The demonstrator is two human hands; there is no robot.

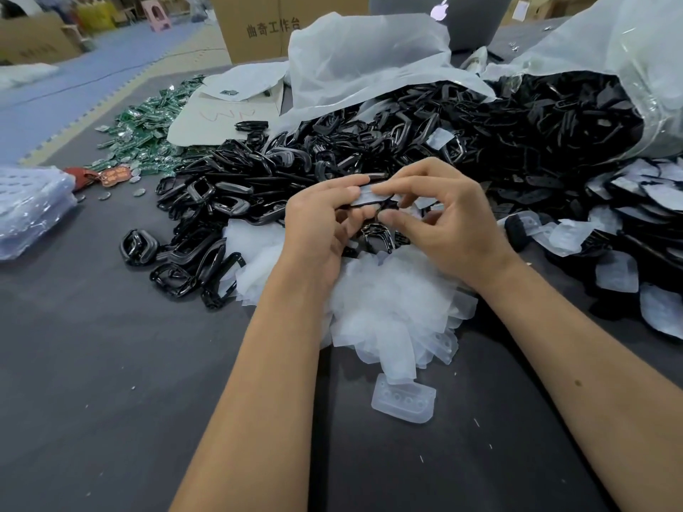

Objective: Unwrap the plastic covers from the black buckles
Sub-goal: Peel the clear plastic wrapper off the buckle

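One black buckle (373, 204), glossy and slim, sits mid-air between both hands, its frosted plastic cover (364, 193) partly on. The left hand (318, 230) pinches one end, the right hand (447, 223) pinches the film at the other. Below them lies a heap of translucent peeled covers (388, 312); behind, a huge pile of shiny buckles (369, 142), too many to count, spills from one clear bag (628, 49) onto the dark felt table (92, 382).
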